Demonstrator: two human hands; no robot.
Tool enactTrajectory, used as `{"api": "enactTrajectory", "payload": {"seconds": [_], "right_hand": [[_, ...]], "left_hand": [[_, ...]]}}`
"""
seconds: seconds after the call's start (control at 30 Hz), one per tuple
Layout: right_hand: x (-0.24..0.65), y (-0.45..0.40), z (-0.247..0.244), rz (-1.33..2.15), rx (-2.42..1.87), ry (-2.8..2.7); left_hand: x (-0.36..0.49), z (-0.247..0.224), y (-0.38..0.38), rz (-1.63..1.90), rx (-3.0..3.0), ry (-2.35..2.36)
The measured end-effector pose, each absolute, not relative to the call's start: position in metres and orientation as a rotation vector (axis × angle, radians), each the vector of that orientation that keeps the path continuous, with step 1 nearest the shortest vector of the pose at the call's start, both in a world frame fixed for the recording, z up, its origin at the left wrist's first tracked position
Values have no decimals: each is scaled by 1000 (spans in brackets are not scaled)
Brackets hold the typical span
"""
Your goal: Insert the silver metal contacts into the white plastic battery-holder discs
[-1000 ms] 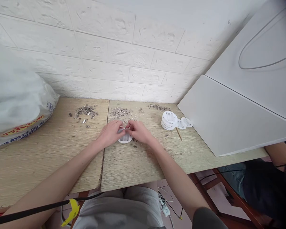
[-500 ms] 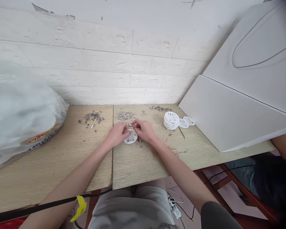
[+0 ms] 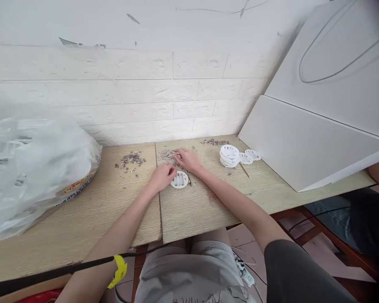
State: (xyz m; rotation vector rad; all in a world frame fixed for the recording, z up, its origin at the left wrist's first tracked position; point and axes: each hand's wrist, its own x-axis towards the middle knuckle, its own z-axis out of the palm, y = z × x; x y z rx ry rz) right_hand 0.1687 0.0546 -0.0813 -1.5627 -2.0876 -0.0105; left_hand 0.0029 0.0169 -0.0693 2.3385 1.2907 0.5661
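A round white slotted plastic disc (image 3: 180, 179) lies on the wooden table, with small metal bits in its slots. At its left edge is my left hand (image 3: 164, 176), fingers closed together; what they hold, if anything, is too small to name. My right hand (image 3: 188, 160) reaches over the right side of a heap of small metal pieces (image 3: 166, 156), its fingertips among them. Whether it grips a piece cannot be made out. Just right of the disc lies a thin stick (image 3: 188, 177) with a few metal bits near it.
Another metal heap (image 3: 132, 159) is at the left, and a third (image 3: 214, 142) by the wall. Stacked white discs (image 3: 229, 156) stand to the right beside a wooden stick (image 3: 244, 170). A plastic bag (image 3: 41, 172) fills the left; white panels (image 3: 303, 143) lean at the right.
My right hand has left the disc and moved up to the metal heap. My left hand has drawn back to the disc's left edge, showing more of it. The view has shifted.
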Motion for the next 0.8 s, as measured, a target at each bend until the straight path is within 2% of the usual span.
{"api": "enactTrajectory", "payload": {"seconds": [0.33,0.8], "right_hand": [[169,68,-82,-53,-1509,-2302],[172,73,-85,53,-1458,-2195]], "left_hand": [[7,-72,15,546,2367,1328],[3,-76,16,571,2372,1280]]}}
